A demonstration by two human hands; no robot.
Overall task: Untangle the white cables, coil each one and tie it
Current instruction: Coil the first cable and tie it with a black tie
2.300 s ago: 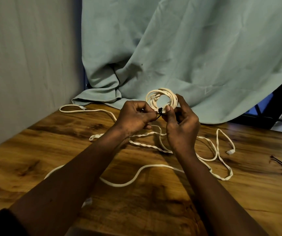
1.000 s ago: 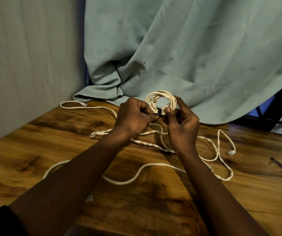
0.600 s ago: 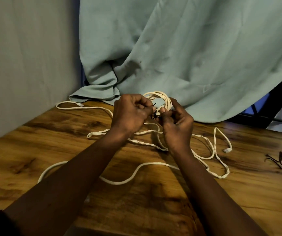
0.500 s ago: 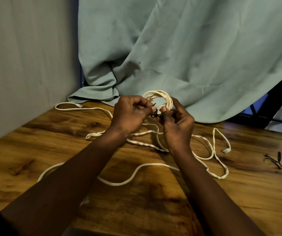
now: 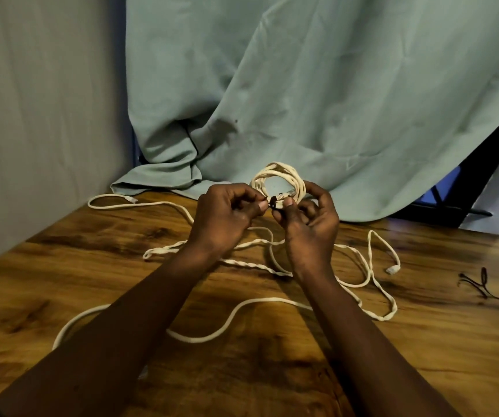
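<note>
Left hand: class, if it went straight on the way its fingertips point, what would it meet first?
Likely the black tie at the coiled cable, then the thumb of the right hand; depth unclear.

coil: the low part of the white coil (image 5: 278,177) is hidden behind the right hand (image 5: 308,224) that holds it.
tie: the dark tie (image 5: 272,203), pinched by the left hand (image 5: 224,218) and the right thumb, is too small to tell how it is wrapped.
cable: the long loose cable (image 5: 242,307) on the table (image 5: 423,356) goes under both arms (image 5: 115,341), so bits are hidden.
strings: thin black strings (image 5: 480,284) run off the right edge.
arms: cut off at the bottom edge.
curtain: the curtain (image 5: 302,85) is cut off at the top.
</note>
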